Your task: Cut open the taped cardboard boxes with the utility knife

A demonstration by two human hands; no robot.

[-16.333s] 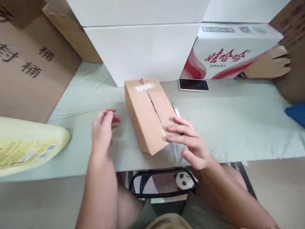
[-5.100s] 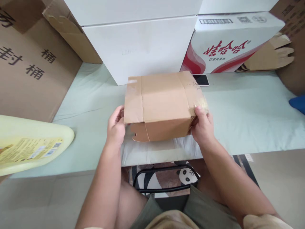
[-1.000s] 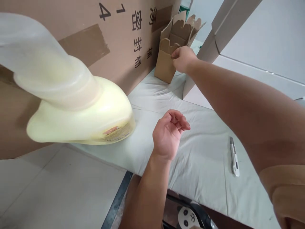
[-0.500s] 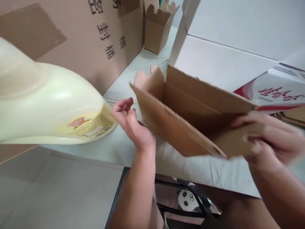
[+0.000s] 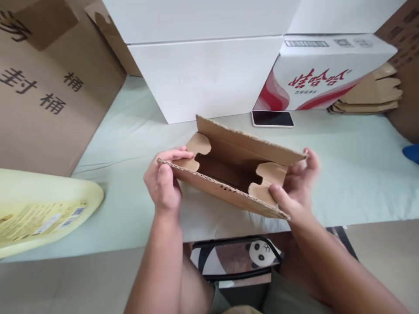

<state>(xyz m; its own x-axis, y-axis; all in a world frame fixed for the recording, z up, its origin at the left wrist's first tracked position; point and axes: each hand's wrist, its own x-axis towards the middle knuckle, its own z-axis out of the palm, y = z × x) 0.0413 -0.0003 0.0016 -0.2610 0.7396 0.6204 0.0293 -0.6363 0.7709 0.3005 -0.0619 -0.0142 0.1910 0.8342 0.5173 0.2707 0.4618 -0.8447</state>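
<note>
I hold an unfolded brown cardboard box (image 5: 229, 192) over the near edge of the pale green table (image 5: 353, 165), its open end facing me with the flaps spread. My left hand (image 5: 163, 183) grips the box's left end, thumb on the near wall, fingers on the left flap. My right hand (image 5: 294, 189) grips the right end, thumb pressing the small right flap.
Two white boxes (image 5: 203, 74) are stacked behind, and a red-and-white carton (image 5: 324, 74) stands right of them. A phone (image 5: 273, 118) lies face up before the carton. Flat cardboard blanks (image 5: 369, 93) lie far right. A large brown carton (image 5: 49, 87) stands left, a yellow jug (image 5: 42, 209) near left.
One second ago my right hand reached to the boxes at the far left. It brought a flat box over, and both hands now hold it opened in front of me.
</note>
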